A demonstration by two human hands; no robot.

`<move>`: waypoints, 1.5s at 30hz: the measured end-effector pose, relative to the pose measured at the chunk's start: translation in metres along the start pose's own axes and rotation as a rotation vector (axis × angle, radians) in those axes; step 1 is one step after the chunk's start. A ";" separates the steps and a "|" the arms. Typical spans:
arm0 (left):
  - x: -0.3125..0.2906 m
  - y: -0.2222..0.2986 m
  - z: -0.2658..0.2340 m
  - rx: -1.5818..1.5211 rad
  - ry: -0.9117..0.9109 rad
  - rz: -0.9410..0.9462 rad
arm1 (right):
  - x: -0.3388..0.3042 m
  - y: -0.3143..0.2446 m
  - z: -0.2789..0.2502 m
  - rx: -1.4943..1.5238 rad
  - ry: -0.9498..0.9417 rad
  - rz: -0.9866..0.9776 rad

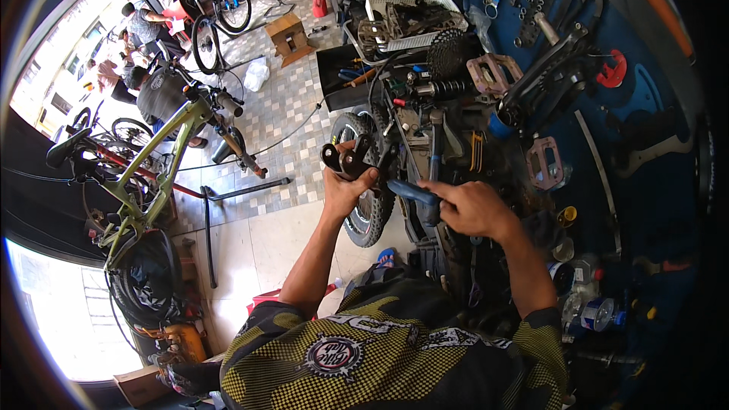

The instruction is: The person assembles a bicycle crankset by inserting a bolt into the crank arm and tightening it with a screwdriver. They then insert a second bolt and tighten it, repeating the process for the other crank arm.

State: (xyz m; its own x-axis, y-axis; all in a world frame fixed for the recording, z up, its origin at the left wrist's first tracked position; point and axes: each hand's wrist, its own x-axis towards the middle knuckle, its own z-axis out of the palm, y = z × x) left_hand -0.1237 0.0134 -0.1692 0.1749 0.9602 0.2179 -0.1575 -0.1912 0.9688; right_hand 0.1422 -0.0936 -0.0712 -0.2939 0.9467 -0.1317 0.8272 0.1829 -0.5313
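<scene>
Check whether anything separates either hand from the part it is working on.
Nothing visible does. The left hand already grips the dark metal bike part, and the right hand is closed on the blue-handled tool that points toward it.

Your left hand (345, 186) is sitting left of your right hand (472, 209), with a tool handle (414, 193) lying between them. A wheel (370, 209) is standing just below your left hand. A bicycle (152, 159) is standing far left; a basket (410, 15) is resting behind, on the bench.
</scene>
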 end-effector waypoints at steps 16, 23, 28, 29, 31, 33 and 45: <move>-0.003 -0.013 -0.002 -0.132 0.002 0.066 | 0.024 0.025 -0.024 0.039 0.343 -0.013; 0.007 -0.017 -0.014 -0.077 0.099 -0.078 | -0.004 -0.007 0.044 -0.209 -0.207 -0.135; 0.002 -0.011 -0.008 -0.114 0.080 -0.094 | -0.001 -0.031 0.003 -0.152 -0.038 -0.214; 0.003 -0.015 -0.008 -0.202 0.080 -0.103 | -0.001 -0.032 0.001 -0.125 -0.007 -0.235; 0.007 -0.018 -0.008 -0.371 0.089 -0.116 | 0.001 -0.035 0.005 0.099 0.145 -0.317; 0.009 -0.019 -0.001 -0.414 0.134 -0.105 | 0.005 -0.040 0.010 0.322 0.213 -0.298; 0.006 0.019 0.007 0.076 0.238 0.229 | 0.027 -0.048 0.073 1.612 0.191 0.009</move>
State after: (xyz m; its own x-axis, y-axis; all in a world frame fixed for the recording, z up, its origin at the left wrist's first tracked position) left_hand -0.1185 0.0143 -0.1488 -0.0895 0.9097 0.4056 -0.0918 -0.4130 0.9061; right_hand 0.0594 -0.0957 -0.1102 -0.1297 0.9860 -0.1048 -0.5414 -0.1590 -0.8256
